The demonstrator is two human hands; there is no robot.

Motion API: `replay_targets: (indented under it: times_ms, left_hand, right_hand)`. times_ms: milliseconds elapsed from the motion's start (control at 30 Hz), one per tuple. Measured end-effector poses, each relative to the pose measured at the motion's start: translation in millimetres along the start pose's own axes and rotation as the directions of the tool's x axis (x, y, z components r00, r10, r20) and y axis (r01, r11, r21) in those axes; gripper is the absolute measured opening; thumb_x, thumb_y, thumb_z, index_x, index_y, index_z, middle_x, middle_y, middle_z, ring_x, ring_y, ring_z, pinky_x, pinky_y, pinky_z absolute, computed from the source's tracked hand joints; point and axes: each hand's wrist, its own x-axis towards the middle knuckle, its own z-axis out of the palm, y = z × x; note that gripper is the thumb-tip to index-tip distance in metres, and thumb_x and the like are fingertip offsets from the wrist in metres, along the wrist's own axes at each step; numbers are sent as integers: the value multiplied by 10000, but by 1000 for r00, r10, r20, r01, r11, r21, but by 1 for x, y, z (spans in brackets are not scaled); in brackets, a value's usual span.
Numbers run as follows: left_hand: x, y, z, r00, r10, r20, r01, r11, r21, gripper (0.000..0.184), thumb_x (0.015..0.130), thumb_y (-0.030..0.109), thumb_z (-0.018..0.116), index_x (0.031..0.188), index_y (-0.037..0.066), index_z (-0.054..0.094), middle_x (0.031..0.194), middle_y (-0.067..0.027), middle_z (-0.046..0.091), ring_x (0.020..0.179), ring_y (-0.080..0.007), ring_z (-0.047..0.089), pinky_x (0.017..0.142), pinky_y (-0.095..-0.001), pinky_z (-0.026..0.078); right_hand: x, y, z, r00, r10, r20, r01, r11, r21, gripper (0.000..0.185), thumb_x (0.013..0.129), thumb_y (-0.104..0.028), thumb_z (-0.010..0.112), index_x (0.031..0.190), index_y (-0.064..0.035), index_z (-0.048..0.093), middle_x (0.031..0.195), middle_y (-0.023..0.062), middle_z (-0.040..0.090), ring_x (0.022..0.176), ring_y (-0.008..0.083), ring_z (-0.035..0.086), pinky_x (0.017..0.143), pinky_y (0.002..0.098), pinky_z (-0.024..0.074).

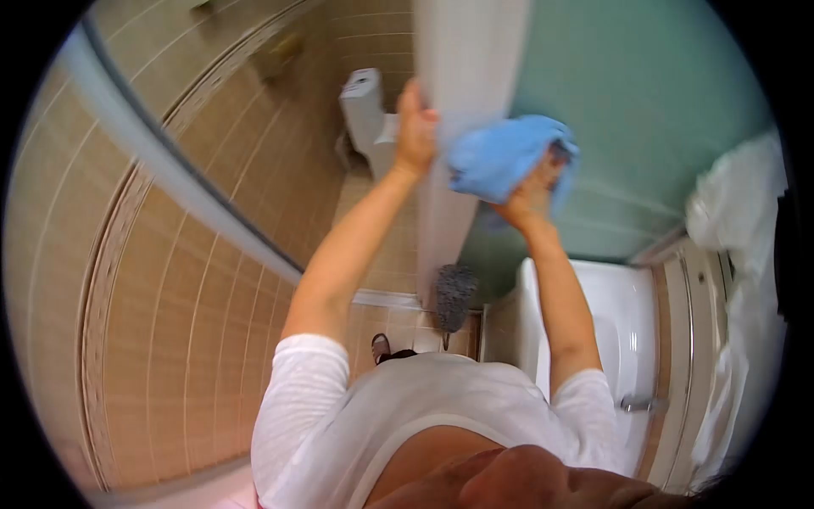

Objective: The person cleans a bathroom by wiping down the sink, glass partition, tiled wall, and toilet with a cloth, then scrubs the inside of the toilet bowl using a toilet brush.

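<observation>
A bunched blue cloth is in my right hand, pressed against the frosted green glass panel beside its pale frame. Some of the fingers are covered by the cloth. My left hand grips the left edge of that upright frame, thumb on the near side and the other fingers partly out of sight behind it. Both arms reach forward at about the same height.
Through the opening on the left stands a white toilet. A grey fluffy duster is low by the frame's foot. At right are a white basin with a metal faucet and white plastic sheeting. Tiled wall is at left.
</observation>
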Motion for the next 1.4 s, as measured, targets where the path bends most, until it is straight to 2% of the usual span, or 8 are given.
replay_targets:
  times_ms: [133, 333, 533, 700, 800, 967, 1200, 1400]
  left_hand:
    - [4, 70, -26, 971, -234, 56, 223, 963, 148, 539, 815, 213, 548, 1252, -42, 362, 1278, -231, 368, 1216, -358, 335, 1024, -392, 264]
    - [14, 205, -129, 893, 157, 422, -123, 987, -107, 253, 764, 92, 577, 1013, 83, 616, 1130, -112, 538, 1062, -262, 507, 879, -366, 399]
    - [41, 300, -184, 799, 232, 555, -162, 972, -172, 237, 764, 92, 592, 998, 65, 621, 1124, -130, 543, 1047, -285, 512, 797, -374, 422]
    - [53, 294, -194, 780, 375, 501, -230, 917, -327, 237, 764, 94, 600, 996, 55, 622, 1120, -146, 545, 1038, -304, 516, 754, -379, 433]
    - [59, 280, -203, 779, 451, 436, -271, 869, -415, 237, 763, 95, 605, 995, 50, 623, 1117, -156, 546, 1032, -315, 518, 727, -381, 439]
    - [69, 256, -222, 820, 507, 266, -335, 801, -497, 238, 763, 97, 614, 994, 40, 624, 1113, -172, 548, 1022, -334, 521, 684, -386, 450]
    - [39, 272, -277, 978, -177, -114, 181, 983, 30, 158, 810, 197, 569, 674, 195, 648, 1030, -11, 549, 807, -233, 554, 617, -324, 441]
    - [38, 183, -372, 914, 146, 379, -34, 957, -287, 267, 785, 46, 586, 1049, 64, 623, 1194, -182, 518, 1117, -343, 486, 866, -412, 428]
  right_hand:
    - [-48, 35, -4, 984, -59, 166, 77, 991, -107, 767, 619, -275, 695, 1287, -50, 391, 1390, 235, 239, 1311, 460, 111, 997, 674, 45]
    - [-65, 34, -27, 975, 108, 195, -71, 980, -187, 759, 581, -184, 700, 1287, -125, 430, 1383, 191, 306, 1300, 441, 164, 1030, 614, 69]
    - [-52, 13, -45, 976, 188, 107, -183, 982, -50, 725, 543, -80, 644, 1235, -50, 432, 1306, 218, 371, 1253, 459, 241, 1036, 531, 169]
    - [-43, -6, -46, 964, 250, 92, -242, 966, -92, 643, 594, -95, 657, 1200, -40, 448, 1262, 196, 422, 1204, 394, 352, 1014, 475, 257]
    - [-61, 14, -32, 828, 544, 131, -557, 776, 296, 742, 612, -83, 684, 1272, -13, 352, 1336, 223, 329, 1245, 393, 297, 1046, 470, 194]
    - [-60, -15, -40, 738, 642, 209, -670, 658, 344, 618, 672, -21, 652, 1234, 9, 396, 1256, 183, 429, 1148, 285, 429, 1000, 384, 290]
    - [-28, -94, -33, 599, 801, 8, -701, 519, 489, 425, 715, 3, 653, 1112, 26, 505, 1064, 102, 567, 950, 195, 539, 880, 307, 400]
    - [-13, -185, 5, 711, 669, 215, -682, 583, 442, 446, 670, -67, 702, 1082, -4, 546, 1067, 91, 582, 989, 192, 536, 887, 310, 395]
